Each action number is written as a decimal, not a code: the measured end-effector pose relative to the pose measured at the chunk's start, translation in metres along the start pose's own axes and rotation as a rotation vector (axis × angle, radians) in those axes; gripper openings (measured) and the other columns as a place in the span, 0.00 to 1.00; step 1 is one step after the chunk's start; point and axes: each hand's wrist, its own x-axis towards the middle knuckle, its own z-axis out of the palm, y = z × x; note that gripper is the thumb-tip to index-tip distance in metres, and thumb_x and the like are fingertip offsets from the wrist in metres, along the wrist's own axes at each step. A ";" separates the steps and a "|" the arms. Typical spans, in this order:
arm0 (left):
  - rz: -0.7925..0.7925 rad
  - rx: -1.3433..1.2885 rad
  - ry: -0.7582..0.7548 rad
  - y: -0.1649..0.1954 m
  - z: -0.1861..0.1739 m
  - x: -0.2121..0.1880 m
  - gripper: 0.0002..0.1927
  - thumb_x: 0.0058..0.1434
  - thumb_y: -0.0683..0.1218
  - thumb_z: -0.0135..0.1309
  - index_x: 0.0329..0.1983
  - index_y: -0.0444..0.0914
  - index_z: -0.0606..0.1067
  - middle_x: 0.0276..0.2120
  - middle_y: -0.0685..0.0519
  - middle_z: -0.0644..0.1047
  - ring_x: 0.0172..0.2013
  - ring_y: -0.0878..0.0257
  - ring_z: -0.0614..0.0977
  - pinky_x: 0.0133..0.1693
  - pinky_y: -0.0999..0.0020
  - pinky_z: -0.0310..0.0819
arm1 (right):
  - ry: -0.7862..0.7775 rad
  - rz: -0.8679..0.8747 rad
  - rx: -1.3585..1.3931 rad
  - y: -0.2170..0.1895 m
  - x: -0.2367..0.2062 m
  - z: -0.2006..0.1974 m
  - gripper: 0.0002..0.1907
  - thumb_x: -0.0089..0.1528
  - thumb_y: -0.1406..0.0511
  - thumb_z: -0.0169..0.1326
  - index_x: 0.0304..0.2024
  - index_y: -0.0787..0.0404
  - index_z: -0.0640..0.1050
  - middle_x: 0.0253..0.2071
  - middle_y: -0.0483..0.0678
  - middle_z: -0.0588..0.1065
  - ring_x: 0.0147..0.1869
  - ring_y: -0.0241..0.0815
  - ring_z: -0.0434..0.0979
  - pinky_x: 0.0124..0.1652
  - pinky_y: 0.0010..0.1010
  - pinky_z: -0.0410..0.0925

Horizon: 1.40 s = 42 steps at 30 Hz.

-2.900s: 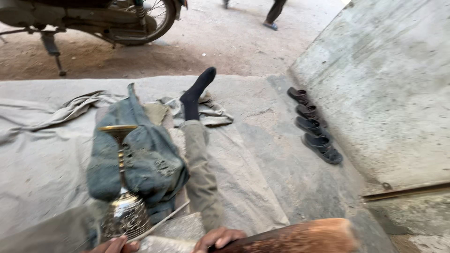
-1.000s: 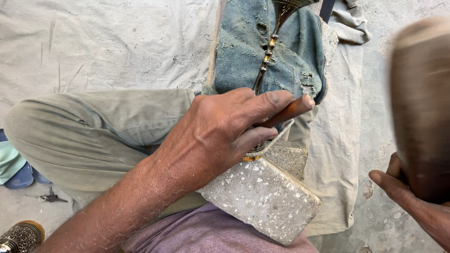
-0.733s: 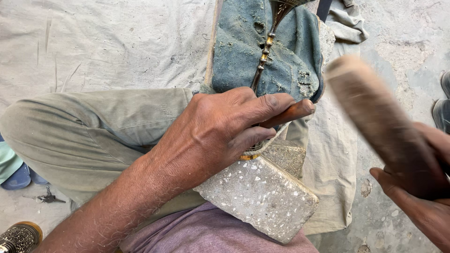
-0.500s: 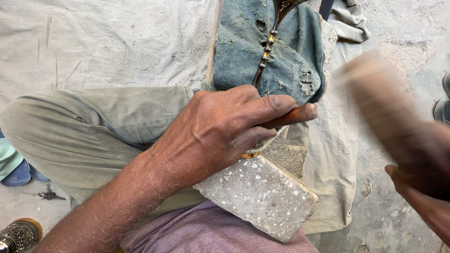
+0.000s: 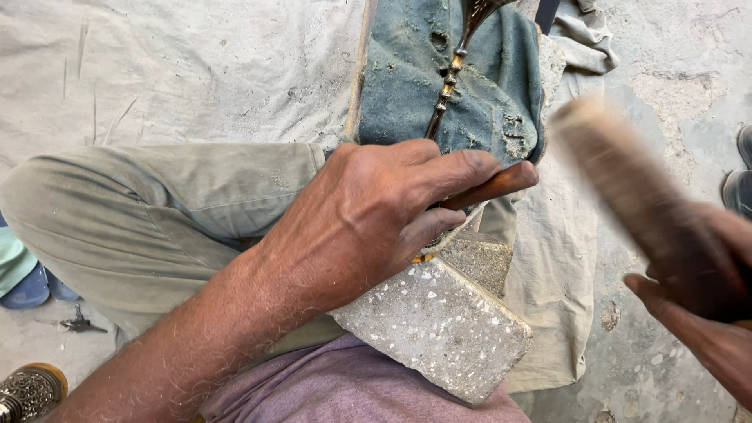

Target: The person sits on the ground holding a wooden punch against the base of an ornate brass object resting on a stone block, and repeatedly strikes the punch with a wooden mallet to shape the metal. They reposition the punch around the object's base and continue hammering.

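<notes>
His left hand (image 5: 368,227) is clamped round a reddish tool handle (image 5: 501,185) over the stone block (image 5: 439,329) on his lap; his right hand (image 5: 697,313) grips a blurred wooden mallet (image 5: 627,188) beside it

A pale dusty cloth (image 5: 196,70) covers the ground on one side. Bare concrete floor (image 5: 674,86) lies on the other, pebble-flecked, with dark shoes (image 5: 738,188) at its edge. Daylight, soft and even.

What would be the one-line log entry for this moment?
left hand: grips wooden handle | right hand: holds blurred mallet | stone block: on lap | brass stem: on blue cloth
</notes>
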 end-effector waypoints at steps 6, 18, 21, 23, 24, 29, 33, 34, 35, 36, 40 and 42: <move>-0.019 -0.012 0.013 0.001 0.000 -0.001 0.23 0.60 0.45 0.66 0.59 0.43 0.76 0.30 0.54 0.78 0.31 0.59 0.83 0.32 0.61 0.78 | -0.149 0.289 -0.155 0.001 -0.005 0.004 0.27 0.56 0.61 0.65 0.54 0.67 0.76 0.34 0.57 0.76 0.31 0.50 0.79 0.32 0.39 0.78; 0.000 0.000 0.018 -0.005 0.004 -0.005 0.24 0.60 0.46 0.67 0.59 0.43 0.76 0.30 0.54 0.77 0.32 0.59 0.82 0.33 0.59 0.77 | 0.082 0.356 0.286 -0.008 -0.023 0.000 0.18 0.62 0.60 0.66 0.42 0.67 0.75 0.28 0.58 0.73 0.30 0.52 0.79 0.32 0.45 0.76; 0.026 -0.029 0.011 -0.006 0.004 -0.007 0.26 0.60 0.46 0.66 0.61 0.43 0.74 0.33 0.54 0.78 0.34 0.59 0.83 0.35 0.61 0.78 | 0.021 0.204 0.037 -0.003 -0.020 0.006 0.19 0.66 0.58 0.62 0.44 0.67 0.73 0.31 0.57 0.72 0.32 0.50 0.79 0.33 0.45 0.75; 0.045 -0.046 0.015 -0.008 0.003 -0.008 0.27 0.60 0.46 0.66 0.63 0.44 0.73 0.34 0.55 0.78 0.35 0.60 0.83 0.36 0.62 0.79 | 0.121 0.460 0.277 0.004 -0.022 0.011 0.20 0.68 0.56 0.59 0.46 0.68 0.72 0.33 0.57 0.71 0.34 0.49 0.79 0.34 0.45 0.75; 0.047 -0.055 0.017 -0.009 0.002 -0.010 0.27 0.61 0.46 0.66 0.63 0.44 0.73 0.35 0.55 0.78 0.35 0.60 0.83 0.37 0.62 0.79 | 0.186 0.484 0.364 0.008 -0.025 0.012 0.21 0.70 0.55 0.58 0.47 0.68 0.71 0.34 0.57 0.71 0.34 0.48 0.79 0.34 0.45 0.75; 0.093 -0.030 -0.008 -0.007 -0.001 -0.012 0.23 0.63 0.46 0.66 0.61 0.45 0.76 0.33 0.55 0.78 0.33 0.62 0.82 0.34 0.64 0.79 | 0.068 0.256 -0.012 0.007 -0.045 0.000 0.24 0.61 0.55 0.61 0.53 0.62 0.76 0.35 0.54 0.76 0.34 0.44 0.83 0.38 0.41 0.79; 0.132 -0.140 0.145 0.003 -0.007 -0.016 0.20 0.67 0.43 0.67 0.60 0.45 0.75 0.40 0.55 0.80 0.39 0.66 0.85 0.40 0.72 0.83 | -0.045 0.462 0.140 -0.024 -0.043 0.007 0.13 0.64 0.64 0.61 0.42 0.69 0.77 0.34 0.57 0.77 0.38 0.44 0.83 0.41 0.45 0.80; 0.141 -0.243 0.235 0.006 -0.009 -0.018 0.20 0.69 0.42 0.66 0.61 0.43 0.73 0.46 0.55 0.81 0.44 0.68 0.87 0.45 0.75 0.84 | 0.032 0.446 0.199 -0.032 -0.045 0.009 0.11 0.65 0.66 0.60 0.42 0.71 0.77 0.32 0.57 0.78 0.39 0.43 0.83 0.42 0.46 0.80; 0.025 -0.261 0.267 0.009 -0.012 -0.020 0.21 0.67 0.42 0.66 0.61 0.42 0.73 0.43 0.55 0.80 0.42 0.68 0.86 0.44 0.76 0.86 | 0.117 0.434 0.262 -0.037 -0.046 0.012 0.10 0.67 0.68 0.59 0.42 0.74 0.76 0.31 0.57 0.79 0.41 0.42 0.83 0.43 0.46 0.80; -0.082 -0.274 0.296 0.010 -0.015 -0.022 0.23 0.64 0.41 0.66 0.60 0.41 0.73 0.40 0.56 0.80 0.39 0.69 0.85 0.42 0.76 0.87 | 0.186 0.336 0.562 -0.042 -0.045 0.022 0.13 0.65 0.69 0.60 0.49 0.70 0.74 0.33 0.56 0.77 0.41 0.42 0.82 0.44 0.46 0.79; -0.150 -0.236 0.229 0.010 -0.008 -0.023 0.22 0.63 0.42 0.68 0.59 0.40 0.76 0.40 0.56 0.81 0.39 0.72 0.86 0.40 0.77 0.84 | 0.202 0.260 1.349 -0.032 -0.034 0.055 0.29 0.63 0.73 0.61 0.66 0.65 0.68 0.40 0.55 0.75 0.41 0.45 0.77 0.44 0.46 0.76; -0.115 -0.275 0.163 0.011 -0.001 -0.026 0.22 0.64 0.41 0.66 0.61 0.40 0.76 0.43 0.56 0.82 0.41 0.72 0.87 0.42 0.77 0.84 | 0.104 0.364 1.475 -0.021 -0.030 0.064 0.29 0.64 0.74 0.60 0.67 0.67 0.68 0.41 0.55 0.75 0.42 0.45 0.76 0.43 0.45 0.74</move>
